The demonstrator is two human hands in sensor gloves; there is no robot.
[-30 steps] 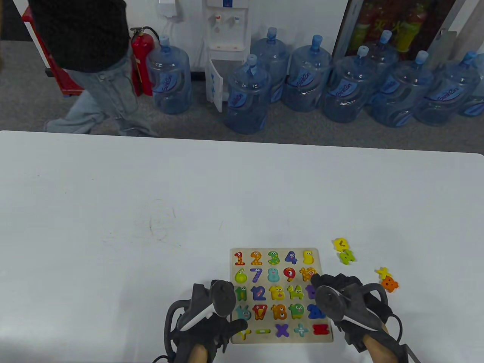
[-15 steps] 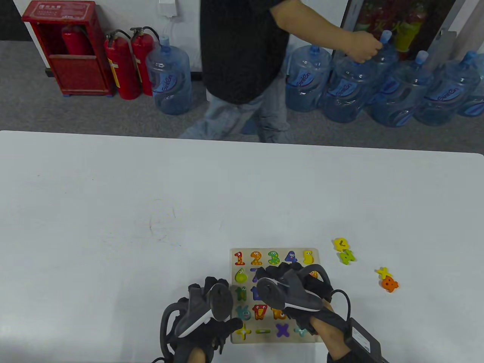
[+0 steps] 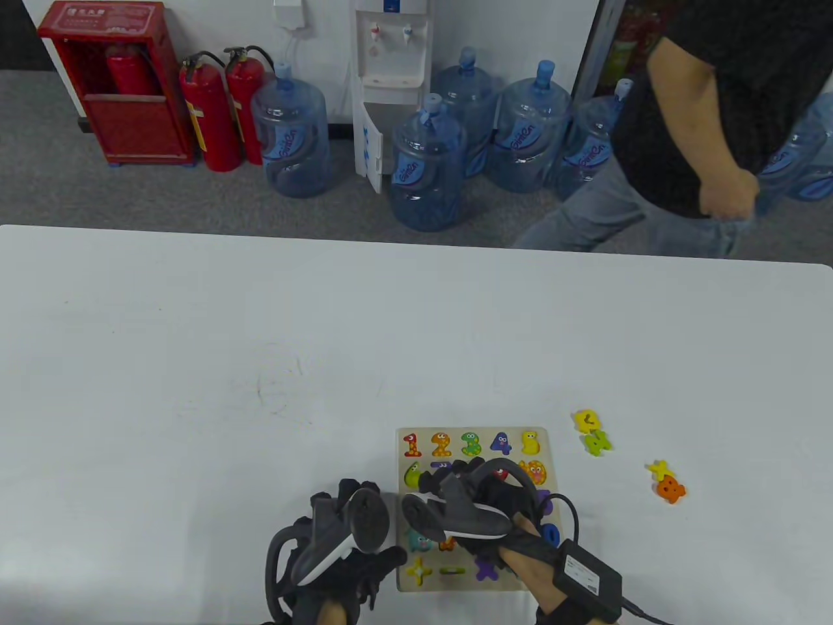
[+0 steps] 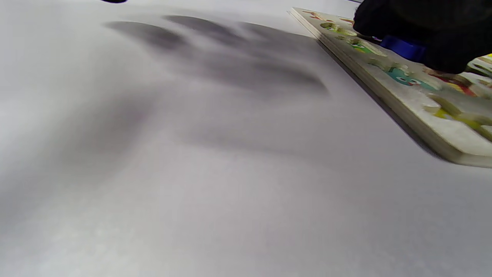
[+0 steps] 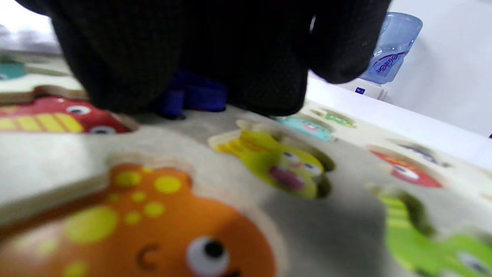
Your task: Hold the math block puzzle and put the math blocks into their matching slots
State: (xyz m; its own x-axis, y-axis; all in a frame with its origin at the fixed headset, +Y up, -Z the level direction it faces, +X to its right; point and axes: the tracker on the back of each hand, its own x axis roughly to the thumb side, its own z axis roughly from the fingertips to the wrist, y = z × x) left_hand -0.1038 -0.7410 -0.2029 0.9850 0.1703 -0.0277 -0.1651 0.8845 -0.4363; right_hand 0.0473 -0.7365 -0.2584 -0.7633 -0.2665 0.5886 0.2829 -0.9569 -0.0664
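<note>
The wooden number puzzle board lies near the table's front edge with most number blocks seated. My right hand reaches over the board's middle left. In the right wrist view its fingers close over a dark blue block just above the board. The left wrist view shows the same blue block under that hand. My left hand lies beside the board's left edge, its thumb at the lower left corner. Four loose blocks lie to the right: yellow, green, a yellow cross, orange.
The white table stretches far and left of the board. Behind it a person walks past water bottles, a dispenser and red fire extinguishers. A cable box hangs on my right wrist.
My right hand has moved left across the board from its right side to the middle left, over the blue block. My left hand shifted slightly left. The person behind walked from left to right.
</note>
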